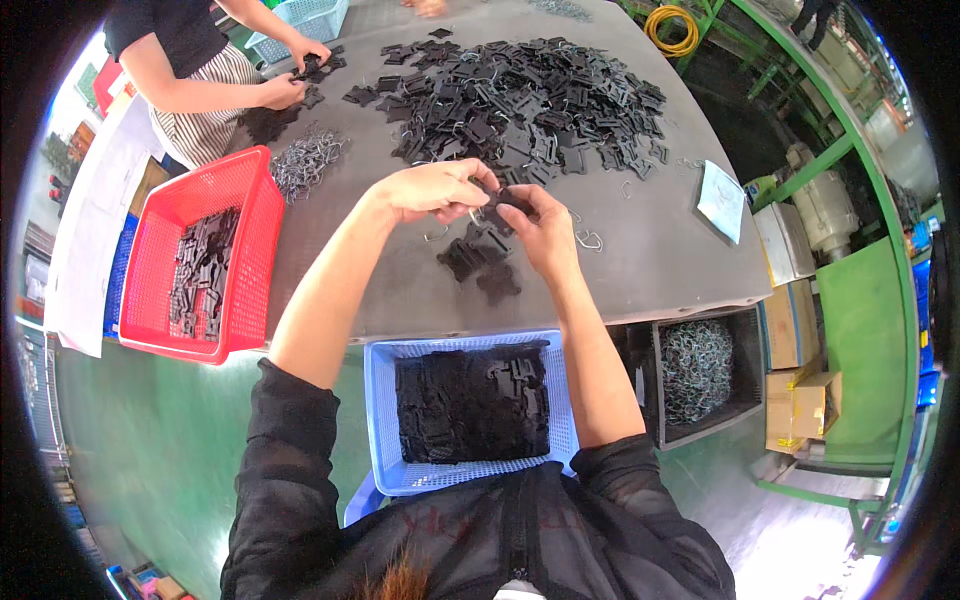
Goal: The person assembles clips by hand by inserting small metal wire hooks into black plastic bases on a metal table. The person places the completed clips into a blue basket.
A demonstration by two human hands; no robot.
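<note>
Above the grey table [390,295], my left hand [437,192] and my right hand [543,227] meet in front of the big heap of flat black parts [510,95]. A small flat black part [492,212] is pinched between them, mostly covered by fingers. The right thumb and fingers close on its right side; the left fingers grip its left side. Something thin and metallic shows by the left fingertips, too small to make out. Just below the hands lie a few loose black parts [470,252]. A bent wire hook [590,240] rests right of my right hand.
A blue basket [383,440] of black parts stands before me. At the left is a red basket [262,240] of similar parts, near a pile of wire hooks [305,165]. A dark crate [700,432] holds more hooks. A co-worker's hands [295,75] handle black parts.
</note>
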